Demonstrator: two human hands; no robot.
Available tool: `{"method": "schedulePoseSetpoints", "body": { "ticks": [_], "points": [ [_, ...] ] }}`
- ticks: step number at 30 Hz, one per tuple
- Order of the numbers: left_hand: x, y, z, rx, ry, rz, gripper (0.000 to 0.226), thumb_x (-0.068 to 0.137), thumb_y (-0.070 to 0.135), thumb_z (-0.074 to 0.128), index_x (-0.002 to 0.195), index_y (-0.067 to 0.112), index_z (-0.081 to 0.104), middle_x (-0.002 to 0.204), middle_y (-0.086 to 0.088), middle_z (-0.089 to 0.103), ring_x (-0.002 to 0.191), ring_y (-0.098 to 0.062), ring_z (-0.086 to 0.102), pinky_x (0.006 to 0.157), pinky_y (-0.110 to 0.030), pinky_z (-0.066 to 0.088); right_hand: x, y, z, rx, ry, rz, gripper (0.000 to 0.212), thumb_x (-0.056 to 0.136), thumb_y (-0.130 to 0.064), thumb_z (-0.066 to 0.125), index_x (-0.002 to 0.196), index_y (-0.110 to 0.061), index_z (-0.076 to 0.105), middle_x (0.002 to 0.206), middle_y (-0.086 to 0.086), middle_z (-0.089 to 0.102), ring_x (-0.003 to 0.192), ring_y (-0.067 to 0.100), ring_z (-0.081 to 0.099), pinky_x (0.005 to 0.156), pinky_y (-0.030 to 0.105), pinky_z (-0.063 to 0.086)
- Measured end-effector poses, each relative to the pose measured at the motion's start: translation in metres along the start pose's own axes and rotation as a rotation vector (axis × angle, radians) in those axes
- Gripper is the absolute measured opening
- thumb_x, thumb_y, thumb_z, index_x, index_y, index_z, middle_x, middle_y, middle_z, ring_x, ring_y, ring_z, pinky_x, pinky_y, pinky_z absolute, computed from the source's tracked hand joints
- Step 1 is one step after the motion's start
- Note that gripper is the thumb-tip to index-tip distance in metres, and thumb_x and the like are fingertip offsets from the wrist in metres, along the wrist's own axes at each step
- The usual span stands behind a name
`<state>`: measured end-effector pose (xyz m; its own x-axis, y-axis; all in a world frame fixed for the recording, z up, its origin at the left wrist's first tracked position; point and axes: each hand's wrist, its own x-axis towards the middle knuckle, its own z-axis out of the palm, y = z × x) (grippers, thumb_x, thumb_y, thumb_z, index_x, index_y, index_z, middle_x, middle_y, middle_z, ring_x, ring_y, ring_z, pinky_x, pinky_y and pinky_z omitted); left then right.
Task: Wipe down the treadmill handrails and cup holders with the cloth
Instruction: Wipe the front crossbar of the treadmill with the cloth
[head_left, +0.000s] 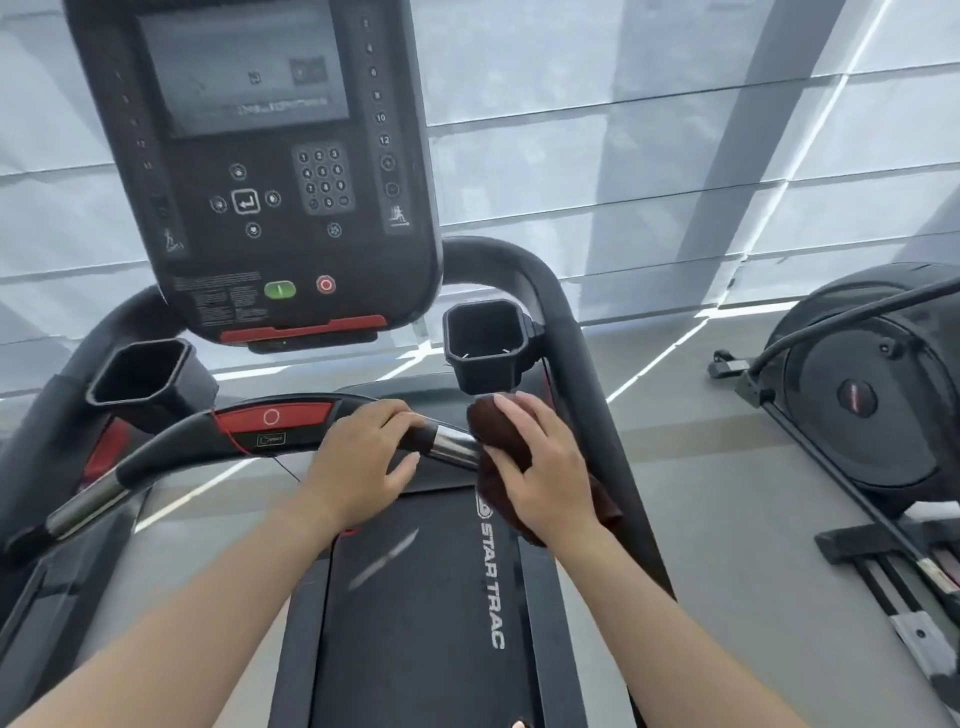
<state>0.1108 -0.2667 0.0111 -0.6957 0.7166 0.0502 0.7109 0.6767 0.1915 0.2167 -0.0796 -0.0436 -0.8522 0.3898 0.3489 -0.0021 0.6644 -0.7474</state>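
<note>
At the far left, the metal grip sensor (88, 503) on the left end of the front handlebar (176, 451) is catching the light, and the left cup holder (148, 376) is sitting just above the bar. The console (260, 171) is rising over the middle, its green start button (280, 289) and red stop button (325, 284) sitting side by side near its lower edge. On the handlebar itself, a red emergency stop panel (272, 417) is lying just left of the left hand (363, 460).

The left hand is resting on top of the bar, its fingers curling loosely over it and the thumb hanging free below. Just to its right, a second metal grip sensor (454, 446) is showing between the two hands. The right hand (540, 467) is pressing a dark brown cloth (498, 441) around the right end of the bar, fingers spread flat over the bunched fabric, with the rest of the cloth hanging below the wrist. The right cup holder (485, 340) is standing directly above the cloth. Below, the treadmill belt deck (415, 597) is bearing STAR TRAC lettering. At the far right, another exercise machine (872, 384) is standing on the grey floor (727, 493).
</note>
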Motion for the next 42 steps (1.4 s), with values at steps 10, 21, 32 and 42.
{"method": "schedulePoseSetpoints", "body": {
  "ticks": [10,21,32,42],
  "points": [
    [0.015,-0.069,0.01,0.095,0.066,-0.109,0.061,0.077,0.066,0.029,0.119,0.028,0.051,0.112,0.001,0.058,0.112,-0.023,0.048,0.101,-0.04,0.02,0.005,0.007,0.033,-0.097,0.071,0.191,0.051,0.086,-0.053,0.045,0.131,-0.03,0.047,0.122,-0.006,0.059,0.111,0.016,0.052,0.093,0.038,0.044],
    [0.013,-0.107,-0.004,0.057,-0.079,0.041,0.061,0.08,0.065,0.017,0.135,0.041,0.03,0.124,0.007,0.05,0.12,-0.018,0.043,0.1,-0.039,0.024,0.022,-0.039,0.067,-0.132,0.097,0.105,0.046,0.089,-0.045,0.051,0.131,-0.027,0.048,0.123,-0.005,0.061,0.111,0.018,0.056,0.094,0.035,0.044],
    [-0.002,-0.154,-0.002,0.13,0.131,0.056,0.047,0.086,0.054,0.03,0.124,0.033,0.047,0.089,0.004,0.059,0.08,-0.022,0.057,0.071,-0.037,0.041,0.051,-0.093,0.114,-0.239,0.09,0.016,0.044,0.086,-0.046,0.053,0.127,-0.03,0.052,0.111,-0.006,0.064,0.097,0.018,0.059,0.081,0.035,0.049],
    [-0.002,-0.158,-0.001,0.12,0.192,0.087,0.043,0.086,0.051,0.036,0.122,0.031,0.048,0.087,0.003,0.057,0.075,-0.022,0.056,0.069,-0.036,0.04,0.042,-0.1,0.127,-0.243,0.229,0.06,0.042,0.085,-0.042,0.056,0.123,-0.024,0.057,0.11,-0.002,0.066,0.1,0.019,0.06,0.086,0.037,0.049]
  ]
}}
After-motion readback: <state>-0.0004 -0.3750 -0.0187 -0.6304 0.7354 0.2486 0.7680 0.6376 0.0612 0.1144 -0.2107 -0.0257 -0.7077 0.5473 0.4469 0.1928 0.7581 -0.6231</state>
